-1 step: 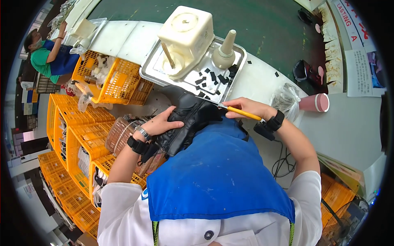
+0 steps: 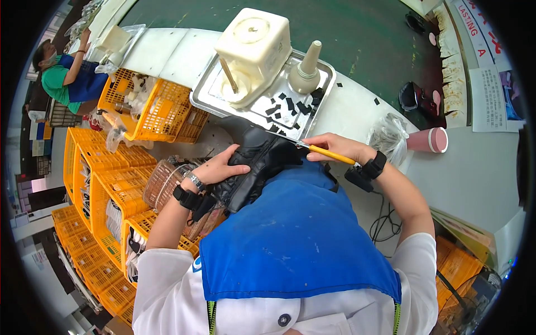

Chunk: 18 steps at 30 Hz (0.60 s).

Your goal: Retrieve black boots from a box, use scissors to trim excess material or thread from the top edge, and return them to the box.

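My left hand (image 2: pixel 220 167) grips a black boot (image 2: pixel 259 159) that lies against my blue apron at the edge of the white bench (image 2: pixel 357 109). My right hand (image 2: pixel 335 148) holds a thin yellow-handled tool (image 2: pixel 330 154), its metal tip touching the boot's top. Both wrists wear black bands. Just beyond the boot lies a metal tray (image 2: pixel 215 97). It carries a cream square container (image 2: pixel 254 47) with a stick in it, a cone-topped bottle (image 2: pixel 307 70) and several small black pieces (image 2: pixel 285 106).
Orange plastic crates (image 2: pixel 151 111) stand at the left, stacked down to the floor, beside a woven basket (image 2: pixel 162 184). A pink cup (image 2: pixel 430 139) and a clear plastic bag (image 2: pixel 385 137) sit at the right. Another person (image 2: pixel 67 78) works at the far left.
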Each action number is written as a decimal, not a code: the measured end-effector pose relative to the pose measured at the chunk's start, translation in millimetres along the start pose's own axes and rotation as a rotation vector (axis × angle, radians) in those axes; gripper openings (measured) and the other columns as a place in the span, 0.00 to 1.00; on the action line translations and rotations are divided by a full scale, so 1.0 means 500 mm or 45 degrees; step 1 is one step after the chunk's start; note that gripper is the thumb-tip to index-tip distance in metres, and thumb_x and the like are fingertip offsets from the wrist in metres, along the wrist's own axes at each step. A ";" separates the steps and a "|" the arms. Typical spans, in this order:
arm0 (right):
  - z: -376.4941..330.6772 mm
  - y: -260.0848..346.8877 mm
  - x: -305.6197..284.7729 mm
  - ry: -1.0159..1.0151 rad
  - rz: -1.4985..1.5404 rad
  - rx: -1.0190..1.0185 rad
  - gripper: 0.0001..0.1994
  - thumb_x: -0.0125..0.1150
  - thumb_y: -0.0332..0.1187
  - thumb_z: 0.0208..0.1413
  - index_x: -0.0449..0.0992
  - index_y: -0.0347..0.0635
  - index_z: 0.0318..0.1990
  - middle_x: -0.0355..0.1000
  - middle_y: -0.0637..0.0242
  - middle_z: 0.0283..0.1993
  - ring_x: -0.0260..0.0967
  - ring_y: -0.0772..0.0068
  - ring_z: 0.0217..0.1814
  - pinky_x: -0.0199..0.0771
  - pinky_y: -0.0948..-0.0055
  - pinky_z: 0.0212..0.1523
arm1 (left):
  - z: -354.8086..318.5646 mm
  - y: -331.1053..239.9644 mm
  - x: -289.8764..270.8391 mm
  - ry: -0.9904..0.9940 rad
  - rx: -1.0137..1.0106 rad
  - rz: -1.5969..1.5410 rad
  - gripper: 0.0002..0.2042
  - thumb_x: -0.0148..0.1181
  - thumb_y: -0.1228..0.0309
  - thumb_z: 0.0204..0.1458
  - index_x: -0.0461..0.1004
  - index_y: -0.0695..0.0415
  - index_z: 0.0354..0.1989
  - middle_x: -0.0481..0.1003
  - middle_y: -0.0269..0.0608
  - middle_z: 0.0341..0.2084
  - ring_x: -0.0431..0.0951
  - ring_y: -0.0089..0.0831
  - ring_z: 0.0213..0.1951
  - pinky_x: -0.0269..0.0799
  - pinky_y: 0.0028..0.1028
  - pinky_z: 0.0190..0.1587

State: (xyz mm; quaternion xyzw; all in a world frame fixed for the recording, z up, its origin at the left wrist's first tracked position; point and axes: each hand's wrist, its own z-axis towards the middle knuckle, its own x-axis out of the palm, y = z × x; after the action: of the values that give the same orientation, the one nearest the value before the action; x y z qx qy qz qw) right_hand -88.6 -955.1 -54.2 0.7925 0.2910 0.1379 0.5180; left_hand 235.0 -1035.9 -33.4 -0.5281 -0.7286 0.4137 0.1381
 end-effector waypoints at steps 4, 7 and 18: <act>0.005 -0.021 0.015 -0.034 0.115 -0.076 0.28 0.61 0.44 0.52 0.66 0.36 0.55 0.61 0.77 0.27 0.55 0.88 0.26 0.56 0.85 0.24 | 0.002 0.008 -0.001 0.012 0.021 -0.007 0.33 0.62 0.60 0.48 0.55 0.63 0.58 0.67 0.43 0.49 0.67 0.26 0.49 0.62 0.25 0.53; -0.005 0.009 0.023 -0.020 0.180 -0.022 0.22 0.60 0.41 0.53 0.68 0.37 0.50 0.59 0.80 0.25 0.52 0.90 0.25 0.54 0.86 0.23 | 0.005 0.019 -0.002 0.007 0.040 0.009 0.34 0.62 0.58 0.48 0.55 0.64 0.58 0.68 0.47 0.49 0.68 0.29 0.49 0.62 0.26 0.53; -0.007 -0.021 0.032 -0.211 0.290 -0.078 0.20 0.61 0.40 0.53 0.70 0.39 0.49 0.59 0.81 0.25 0.51 0.91 0.23 0.51 0.86 0.19 | 0.007 -0.003 -0.001 0.052 -0.013 -0.023 0.33 0.62 0.59 0.48 0.55 0.63 0.58 0.68 0.44 0.49 0.67 0.26 0.49 0.62 0.25 0.52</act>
State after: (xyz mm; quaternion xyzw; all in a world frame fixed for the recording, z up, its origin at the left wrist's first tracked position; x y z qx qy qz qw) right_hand -81.1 -939.7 -63.7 0.8129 0.1509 0.1386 0.5452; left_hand 232.1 -1038.3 -34.0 -0.5305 -0.7326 0.3977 0.1540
